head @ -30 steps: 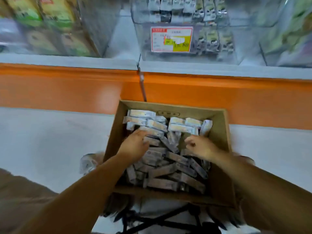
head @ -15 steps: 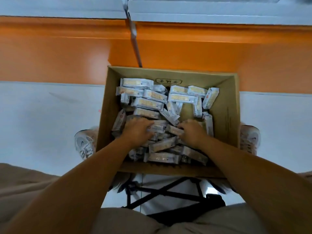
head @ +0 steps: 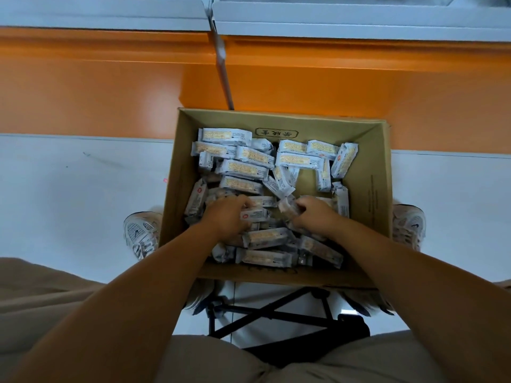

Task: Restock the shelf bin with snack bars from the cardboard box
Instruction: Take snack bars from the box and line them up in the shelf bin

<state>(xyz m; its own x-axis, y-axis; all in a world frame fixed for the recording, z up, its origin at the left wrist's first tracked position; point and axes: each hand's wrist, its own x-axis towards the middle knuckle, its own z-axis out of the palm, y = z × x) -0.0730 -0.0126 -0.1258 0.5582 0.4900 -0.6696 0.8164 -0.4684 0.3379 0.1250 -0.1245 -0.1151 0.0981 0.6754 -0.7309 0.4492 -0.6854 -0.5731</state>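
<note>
Many snack bars (head: 243, 168): lying loose inside cardboard box (head: 370, 189).
left hand (head: 228, 217): fingers curling round snack bars.
right hand (head: 312, 214): fingers pinching snack bars.
cardboard box: sitting below orange shelf front (head: 110, 92).

One box (head: 367, 189), two hands (head: 228, 217) (head: 313, 214), dozens of bars (head: 243, 168)

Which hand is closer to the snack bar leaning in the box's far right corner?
Right. The right hand lies on the near side of that snack bar; the left hand farther left.

open cardboard box (head: 367, 194), jumbled wrapped snack bars (head: 243, 168)
</note>
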